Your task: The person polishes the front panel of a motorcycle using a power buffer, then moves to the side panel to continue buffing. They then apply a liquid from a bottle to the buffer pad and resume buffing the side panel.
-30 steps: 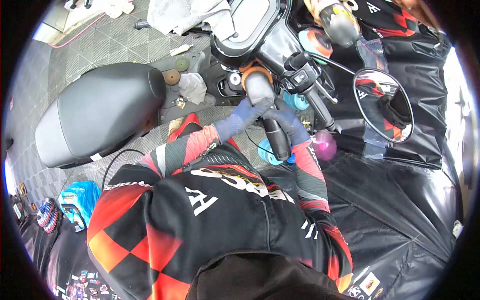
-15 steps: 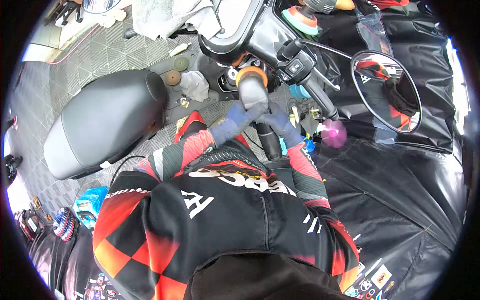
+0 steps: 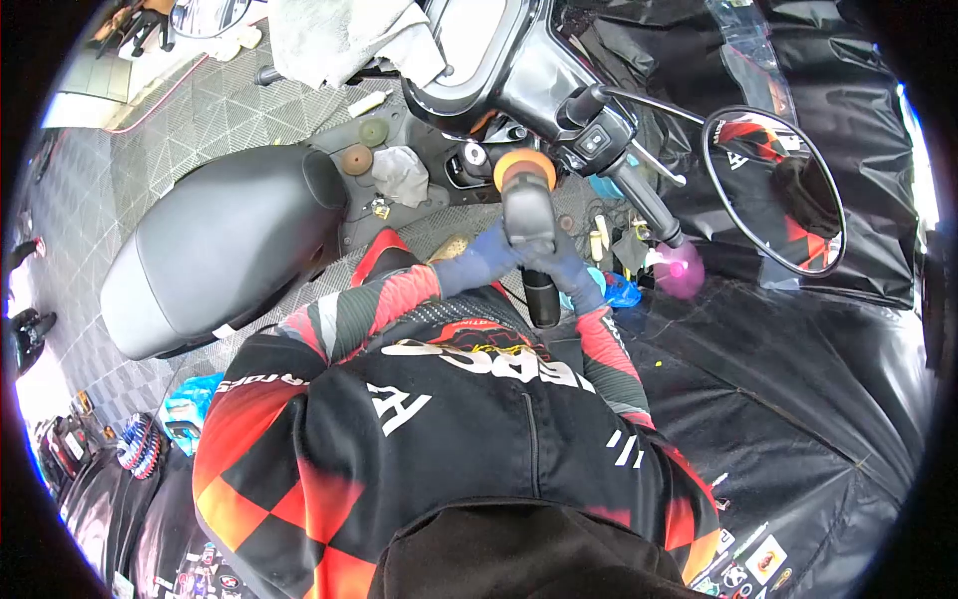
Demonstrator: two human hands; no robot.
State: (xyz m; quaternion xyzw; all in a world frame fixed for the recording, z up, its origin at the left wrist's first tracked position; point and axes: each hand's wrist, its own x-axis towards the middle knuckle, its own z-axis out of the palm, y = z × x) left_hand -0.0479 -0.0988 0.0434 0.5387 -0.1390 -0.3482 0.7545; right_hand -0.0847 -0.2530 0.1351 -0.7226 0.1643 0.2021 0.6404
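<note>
Both hands wear dark blue gloves and hold one grey and black polisher (image 3: 528, 208) with a round orange pad (image 3: 525, 168) at its far end. My left hand (image 3: 486, 260) wraps round the tool body from the left. On the right side, my right hand (image 3: 566, 268) is closed round the same tool near its handle. The pad is beside the front panel of a dark scooter (image 3: 469, 85), below its handlebar; whether it touches is hard to tell. The scooter's grey seat (image 3: 225, 245) lies to the left.
A grey cloth (image 3: 401, 177) and two round pads (image 3: 356, 159) rest on the footboard. A light towel (image 3: 349, 40) covers the left handlebar. At right are a round mirror (image 3: 773, 190), a pink fan (image 3: 679, 269) and black sheeting (image 3: 758, 349).
The polisher and both hands have shifted slightly right and down in view. The scooter and seat also appear further right. Both hands keep their hold.
</note>
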